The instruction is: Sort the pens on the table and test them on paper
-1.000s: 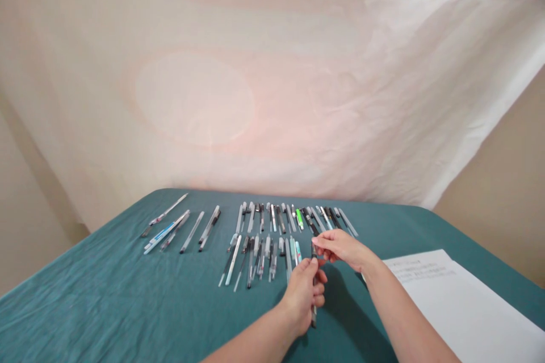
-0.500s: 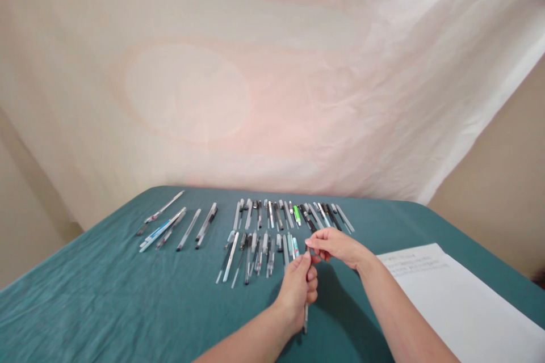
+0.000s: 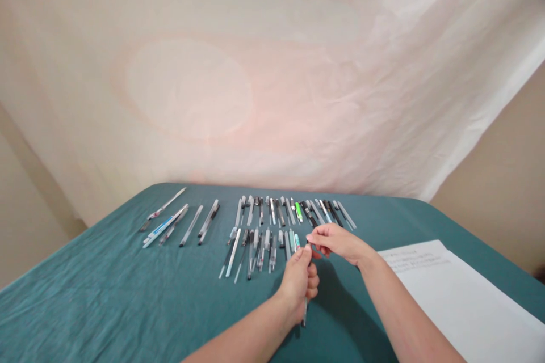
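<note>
My left hand (image 3: 300,278) is closed around the barrel of a pen (image 3: 305,315), whose lower end sticks out beneath the fist. At the pen's upper end, my right hand (image 3: 334,243) pinches the tip with thumb and forefinger; what exactly lies between those fingers is too small to make out. Just beyond the hands lies a near row of pens and loose parts (image 3: 249,254), partly covered by the left hand. Behind it runs a far row of pens and parts (image 3: 272,212), with one bright green piece (image 3: 298,211) among them.
Several pens (image 3: 191,227) lie spread at the left, including blue-and-white ones (image 3: 165,226). White paper sheets (image 3: 460,300) with some writing rest at the right beside my forearm. A dark green cloth (image 3: 106,295) covers the table; a pale fabric sheet (image 3: 276,79) hangs behind.
The view has shifted slightly. Both hands keep nearly the same pose at the pen's upper end, and the pens on the table lie as before.
</note>
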`<state>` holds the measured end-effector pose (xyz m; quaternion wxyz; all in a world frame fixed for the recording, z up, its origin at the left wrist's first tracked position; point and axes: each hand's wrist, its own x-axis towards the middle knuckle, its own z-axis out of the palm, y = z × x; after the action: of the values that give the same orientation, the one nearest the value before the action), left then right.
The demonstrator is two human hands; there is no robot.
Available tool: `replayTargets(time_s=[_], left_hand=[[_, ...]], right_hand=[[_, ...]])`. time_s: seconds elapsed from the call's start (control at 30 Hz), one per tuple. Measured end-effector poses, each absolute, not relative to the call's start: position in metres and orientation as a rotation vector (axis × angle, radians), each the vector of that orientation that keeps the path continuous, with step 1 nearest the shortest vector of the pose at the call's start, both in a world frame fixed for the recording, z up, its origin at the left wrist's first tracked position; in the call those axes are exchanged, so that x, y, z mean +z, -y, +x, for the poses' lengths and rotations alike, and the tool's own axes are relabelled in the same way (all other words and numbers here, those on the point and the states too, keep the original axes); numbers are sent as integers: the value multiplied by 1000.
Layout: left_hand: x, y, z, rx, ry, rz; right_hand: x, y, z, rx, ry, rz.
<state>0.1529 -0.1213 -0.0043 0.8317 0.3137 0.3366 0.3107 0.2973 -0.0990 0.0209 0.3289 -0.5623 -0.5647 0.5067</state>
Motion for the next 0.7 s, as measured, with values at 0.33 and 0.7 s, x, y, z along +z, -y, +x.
replayTargets(time_s=[0.33,0.7], left_hand=[[-5,125,152,644,-751,667],[-15,128,155,730,-616,621]], right_hand=[[24,102,297,1309,1560,-1521],[23,100,298,1350,1536,-1567]])
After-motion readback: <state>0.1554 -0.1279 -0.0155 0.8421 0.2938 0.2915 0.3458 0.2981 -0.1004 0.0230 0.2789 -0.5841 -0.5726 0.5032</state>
